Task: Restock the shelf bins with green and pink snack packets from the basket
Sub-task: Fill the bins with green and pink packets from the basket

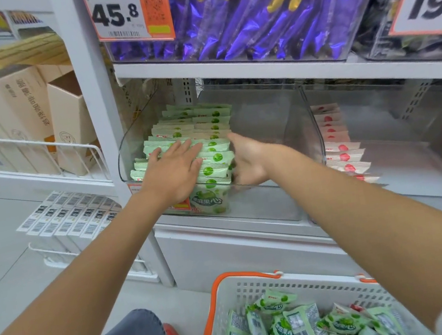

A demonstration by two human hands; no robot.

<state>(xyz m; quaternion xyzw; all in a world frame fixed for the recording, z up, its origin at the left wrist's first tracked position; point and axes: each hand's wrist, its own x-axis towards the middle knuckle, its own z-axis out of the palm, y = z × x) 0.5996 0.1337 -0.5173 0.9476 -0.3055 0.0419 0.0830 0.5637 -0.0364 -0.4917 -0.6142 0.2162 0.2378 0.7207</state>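
A: Hands, pls?
B: I see L hand [174, 171] flat on top of the green pkts [214, 158], fingers spread and straight. R hand [246, 161] sits against the row's right end, thumb up. Its fingers are mostly hidden, so I can't tell its grip.
A: Stock?
B: Green pkts stand in a row at the left of the clear bin [264, 120]. Pink pkts [338, 146] are in the next bin [403, 155] to the right. Basket [261, 285] is low in view w/ loose pkts [283, 328] inside.
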